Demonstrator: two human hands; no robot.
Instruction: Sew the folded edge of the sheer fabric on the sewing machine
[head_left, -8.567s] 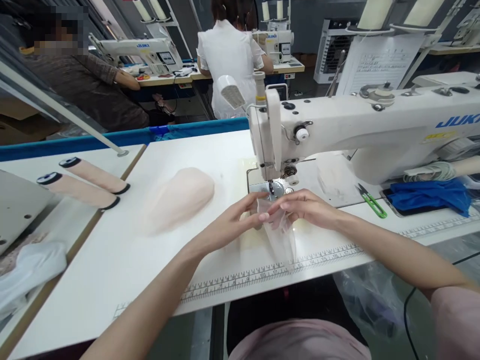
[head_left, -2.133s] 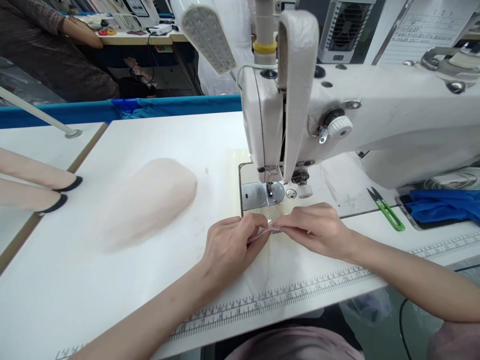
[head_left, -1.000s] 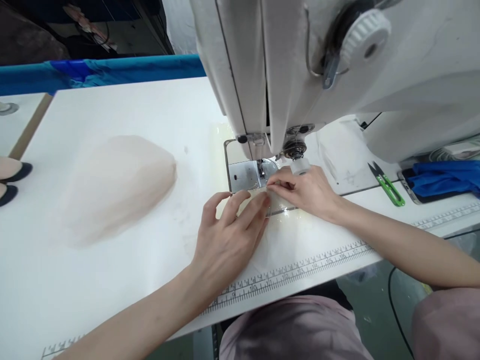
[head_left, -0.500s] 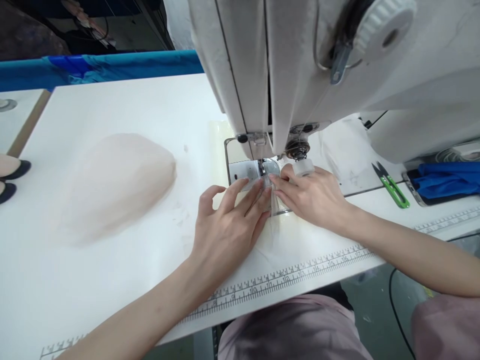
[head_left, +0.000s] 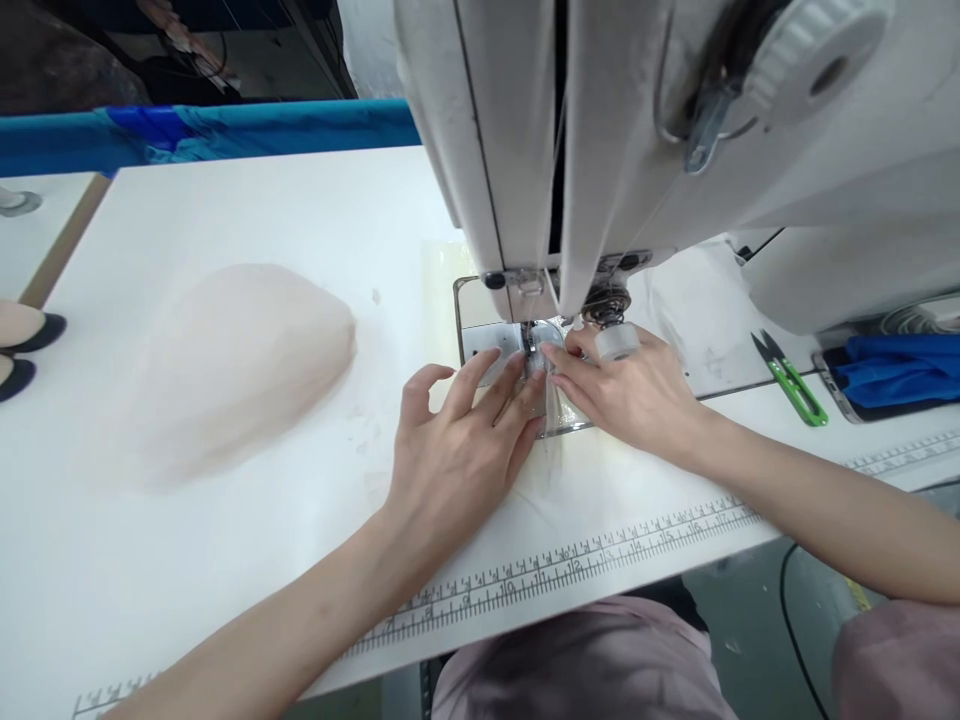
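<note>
My left hand [head_left: 461,435] lies on the sewing machine bed with its fingers apart, fingertips resting on a thin see-through strip [head_left: 553,425] in front of the presser foot [head_left: 529,340]. Just to the right, my right hand [head_left: 626,385] has its fingers drawn together, index fingertip close beside the foot, closed on the strip's edge. A white knob on the machine partly covers this hand. The strip hangs toward the table's front edge; its part beneath my fingers is hidden. The sewing machine [head_left: 510,150] stands over both hands.
A sheer pale pink fabric piece [head_left: 247,375] lies on the white table [head_left: 300,560] at left. Green thread snips [head_left: 791,380] lie at right, beside a phone [head_left: 836,385] under blue cloth [head_left: 900,368]. A printed ruler [head_left: 555,570] follows the front edge. Black-tipped beige objects [head_left: 22,335] sit far left.
The view has shifted slightly, so the machine appears a little further right. Both hands stay at the presser foot, with barely any visible movement.
</note>
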